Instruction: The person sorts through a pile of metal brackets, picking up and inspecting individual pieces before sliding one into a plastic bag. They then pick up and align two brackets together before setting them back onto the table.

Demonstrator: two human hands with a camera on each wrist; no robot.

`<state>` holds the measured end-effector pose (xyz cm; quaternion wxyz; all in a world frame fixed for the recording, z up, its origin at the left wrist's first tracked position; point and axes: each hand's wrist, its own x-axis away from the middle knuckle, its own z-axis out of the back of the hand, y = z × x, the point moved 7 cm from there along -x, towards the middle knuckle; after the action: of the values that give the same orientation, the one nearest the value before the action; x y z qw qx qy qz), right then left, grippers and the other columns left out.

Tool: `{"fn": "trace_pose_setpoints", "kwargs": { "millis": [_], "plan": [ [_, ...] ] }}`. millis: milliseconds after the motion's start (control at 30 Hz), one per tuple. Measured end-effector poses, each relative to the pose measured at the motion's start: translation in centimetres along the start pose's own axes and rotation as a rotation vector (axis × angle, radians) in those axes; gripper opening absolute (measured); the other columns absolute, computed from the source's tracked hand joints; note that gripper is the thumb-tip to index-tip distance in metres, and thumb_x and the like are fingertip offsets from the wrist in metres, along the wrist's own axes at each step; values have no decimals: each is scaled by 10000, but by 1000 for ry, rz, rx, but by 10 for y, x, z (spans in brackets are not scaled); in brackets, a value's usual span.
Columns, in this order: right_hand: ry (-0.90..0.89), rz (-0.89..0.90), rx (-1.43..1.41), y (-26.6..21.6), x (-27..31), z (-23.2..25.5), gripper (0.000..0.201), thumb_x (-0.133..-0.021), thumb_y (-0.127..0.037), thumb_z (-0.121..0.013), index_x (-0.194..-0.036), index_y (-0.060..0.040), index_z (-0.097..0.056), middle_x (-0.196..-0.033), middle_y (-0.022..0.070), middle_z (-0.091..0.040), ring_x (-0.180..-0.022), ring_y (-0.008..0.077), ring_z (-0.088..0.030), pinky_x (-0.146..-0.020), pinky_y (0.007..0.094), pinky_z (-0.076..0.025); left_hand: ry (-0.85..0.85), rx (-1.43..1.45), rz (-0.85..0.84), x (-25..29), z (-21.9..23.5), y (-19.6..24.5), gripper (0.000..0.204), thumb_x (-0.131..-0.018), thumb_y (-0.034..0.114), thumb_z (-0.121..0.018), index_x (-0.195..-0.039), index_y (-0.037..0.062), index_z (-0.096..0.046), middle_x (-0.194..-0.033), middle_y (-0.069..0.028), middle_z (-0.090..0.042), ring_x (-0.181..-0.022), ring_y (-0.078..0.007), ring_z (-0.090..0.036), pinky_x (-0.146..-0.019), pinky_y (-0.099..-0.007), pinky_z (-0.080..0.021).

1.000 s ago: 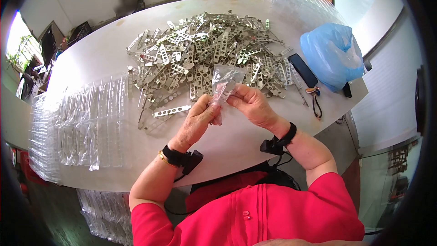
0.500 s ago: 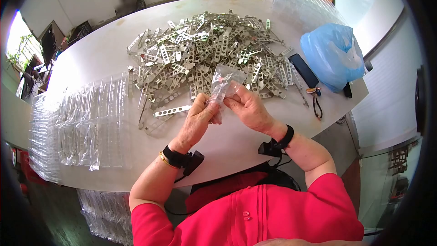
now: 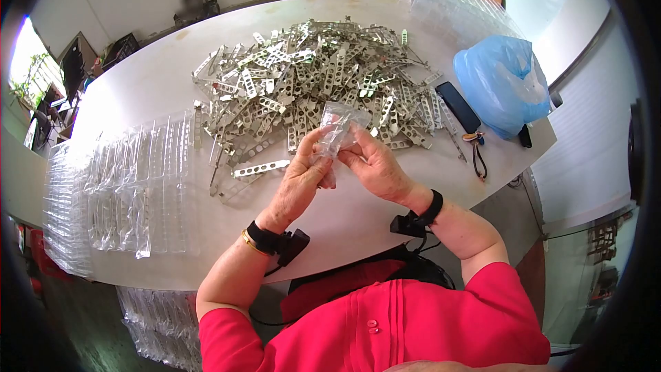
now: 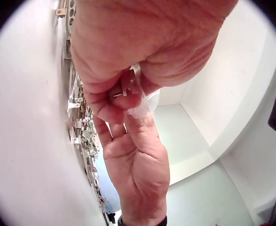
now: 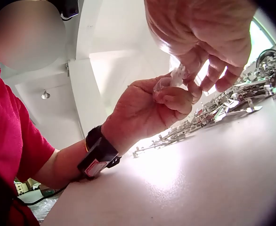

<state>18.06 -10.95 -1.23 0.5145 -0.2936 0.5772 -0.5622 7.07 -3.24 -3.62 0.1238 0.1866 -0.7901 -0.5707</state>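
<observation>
A small clear plastic bag (image 3: 335, 131) is held up between both hands, above the table's near part, in front of the metal pile. The left hand (image 3: 301, 178) grips its lower left side with curled fingers; the left wrist view shows a thin metal piece (image 4: 125, 89) among those fingers. The right hand (image 3: 379, 169) pinches the bag's right side between thumb and fingers. In the right wrist view, crumpled plastic (image 5: 177, 75) lies between the two hands' fingertips. What the bag holds cannot be made out. Behind the hands rises a heap of perforated metal strips (image 3: 337, 72).
Clear plastic trays (image 3: 131, 186) lie at the left, more trays (image 3: 461, 3) at the back right. A blue plastic bag (image 3: 499, 83), a phone (image 3: 458, 107) and pliers (image 3: 478, 155) are on the right. One metal strip (image 3: 260, 168) lies near the left hand.
The left fingers have reached up along the bag's left side. The right hand has shifted slightly on the bag, and the bag's top has changed its tilt and folds.
</observation>
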Motion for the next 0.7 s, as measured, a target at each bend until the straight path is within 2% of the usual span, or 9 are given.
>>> {"fn": "trace_pose_setpoints", "kwargs": {
  "millis": [167, 333, 533, 700],
  "plan": [
    [-3, -20, 14, 1, 0, -1, 467, -996, -15, -542, -1443, -70, -416, -1076, 64, -704, -992, 122, -642, -893, 303, -509, -24, 53, -7, -2, 4, -7, 387, -1068, 163, -466, -1447, 132, -391, -830, -2, -549, -713, -97, -538, -652, -232, -414],
    [-34, -15, 206, -4, 1, 2, 498, -983, -33, -573, -1451, -71, -408, -1033, 77, -708, -974, 144, -654, -870, 313, -516, -24, 22, -34, -2, 3, -9, 320, -1070, 173, -468, -1380, 108, -423, -834, -6, -552, -715, -94, -524, -661, -236, -417],
    [7, 19, 112, -7, 1, 0, 526, -981, -48, -585, -1473, -80, -403, -1026, 94, -698, -962, 158, -664, -857, 317, -524, -7, 3, -40, -1, 2, -7, 278, -1069, 170, -472, -1334, 87, -450, -830, -2, -550, -712, -86, -511, -663, -232, -428],
    [-16, 22, 177, 2, 0, 3, 535, -978, -54, -595, -1475, -80, -400, -1032, 100, -699, -944, 154, -666, -843, 313, -526, -13, -9, -44, 1, 0, -6, 246, -1067, 163, -476, -1296, 72, -485, -842, -3, -563, -725, -81, -520, -672, -230, -441]
  ]
}}
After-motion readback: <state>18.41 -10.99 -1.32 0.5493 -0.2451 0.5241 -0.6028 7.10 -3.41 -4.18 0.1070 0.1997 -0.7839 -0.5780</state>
